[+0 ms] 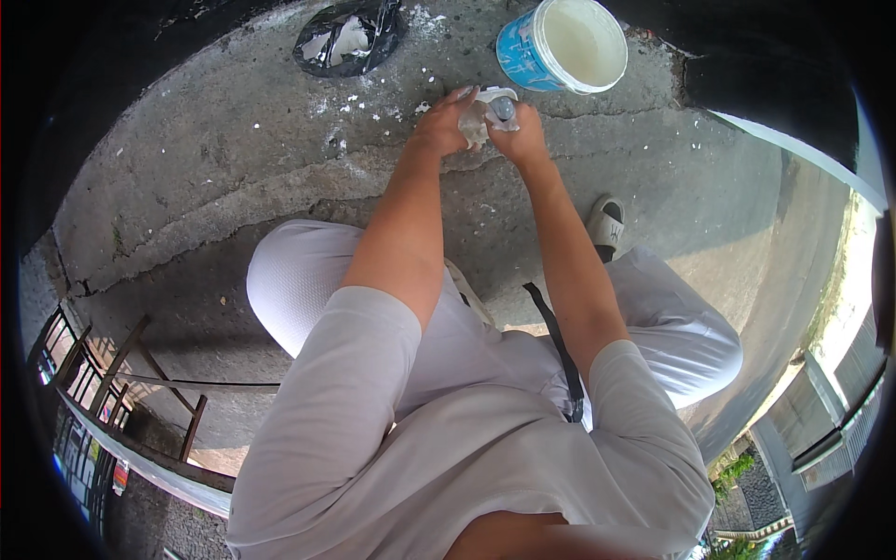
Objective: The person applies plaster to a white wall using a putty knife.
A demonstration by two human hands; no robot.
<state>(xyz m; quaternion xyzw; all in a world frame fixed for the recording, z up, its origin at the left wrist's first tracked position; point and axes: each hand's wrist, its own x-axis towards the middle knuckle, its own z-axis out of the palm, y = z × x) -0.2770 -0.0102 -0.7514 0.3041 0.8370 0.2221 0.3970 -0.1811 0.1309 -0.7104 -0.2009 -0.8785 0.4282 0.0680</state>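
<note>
Both my hands are together in front of me, low over the concrete floor. My left hand [446, 123] is closed at the side of a pale, white-smeared piece [474, 124] whose kind I cannot make out. In my right hand [523, 133], the fingers wrap round a thing with a grey rounded end [503, 109], its lower part whitish and partly hidden. A white edge shows just beyond the two hands. Beyond my right hand stands a blue-and-white bucket [525, 54] with off-white material inside. To the far left, a black plastic bag [322, 61] lies open with white lumps in it.
White crumbs and powder are scattered over the cracked concrete floor [233, 163]. My slippered foot [607, 222] rests beyond my right knee. A dark metal railing [140, 373] stands at the lower left, and a pale wall edge [793, 149] runs along the right.
</note>
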